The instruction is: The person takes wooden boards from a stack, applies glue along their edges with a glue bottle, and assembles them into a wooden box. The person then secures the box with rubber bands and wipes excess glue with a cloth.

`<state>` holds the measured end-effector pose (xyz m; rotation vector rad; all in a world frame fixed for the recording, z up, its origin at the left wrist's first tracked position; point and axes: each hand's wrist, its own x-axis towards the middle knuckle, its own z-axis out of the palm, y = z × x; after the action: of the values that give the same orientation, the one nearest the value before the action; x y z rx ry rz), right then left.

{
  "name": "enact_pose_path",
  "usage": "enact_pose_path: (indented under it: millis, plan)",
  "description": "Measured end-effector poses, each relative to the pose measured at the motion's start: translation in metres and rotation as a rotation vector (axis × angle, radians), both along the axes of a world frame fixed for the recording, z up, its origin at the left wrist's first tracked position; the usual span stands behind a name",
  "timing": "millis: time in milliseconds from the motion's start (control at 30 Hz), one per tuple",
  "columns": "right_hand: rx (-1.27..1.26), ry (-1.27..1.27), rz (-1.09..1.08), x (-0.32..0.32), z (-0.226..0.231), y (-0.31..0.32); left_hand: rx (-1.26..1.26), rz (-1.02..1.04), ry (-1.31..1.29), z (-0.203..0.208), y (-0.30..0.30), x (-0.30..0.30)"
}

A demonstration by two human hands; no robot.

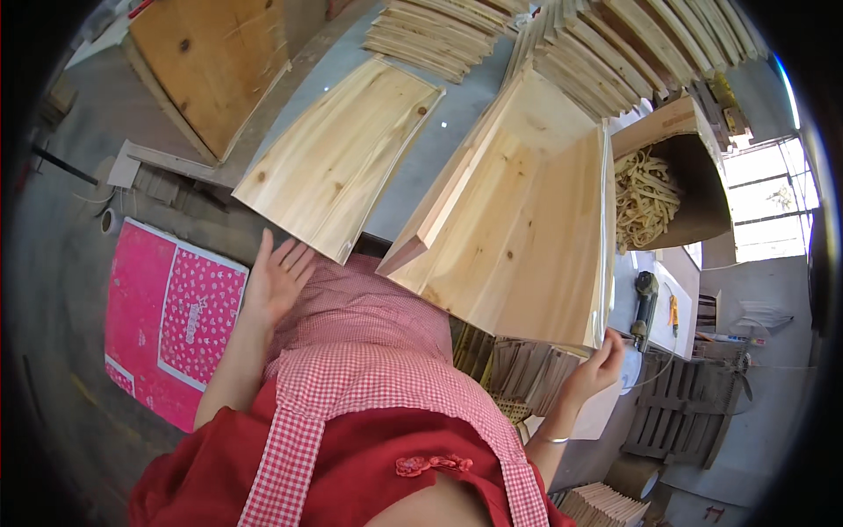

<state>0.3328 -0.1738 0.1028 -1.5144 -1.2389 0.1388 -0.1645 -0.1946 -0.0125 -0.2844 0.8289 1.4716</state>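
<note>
An open wooden box [518, 255] of pale knotty boards lies tilted on the grey tabletop, its open end toward me. My right hand [595, 376] is closed on the box's near right corner, thumb and fingers against the panel's edge. To the box's left, a loose wooden board [338, 158] lies flat, its near end jutting past the table edge. My left hand [279, 279] is just below that near end, palm up with fingers stretched out and nothing in it. Whether its fingertips touch the board I cannot tell.
Stacks of wooden panels [430, 39] line the table's far side. A carton [702, 198] of curled pale strips stands right of the box, with a dark hand tool [645, 303] nearer me. A pink patterned carton [149, 307] is at my left, and more boards [527, 378] sit below the table.
</note>
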Motion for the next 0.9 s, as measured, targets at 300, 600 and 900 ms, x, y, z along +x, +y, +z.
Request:
enact_pose_path:
  millis: [300,600,900]
  plan:
    - [0.239,-0.037,0.204,-0.033,0.122,0.008,0.283,0.147,0.178,0.072,0.047,0.02]
    - [0.512,-0.912,0.725,-0.139,0.2,-0.044,0.854,0.057,1.796,0.227,0.015,0.051]
    - [0.182,-1.643,0.245,-0.165,0.25,-0.013,1.411,0.239,2.597,0.288,0.08,0.17]
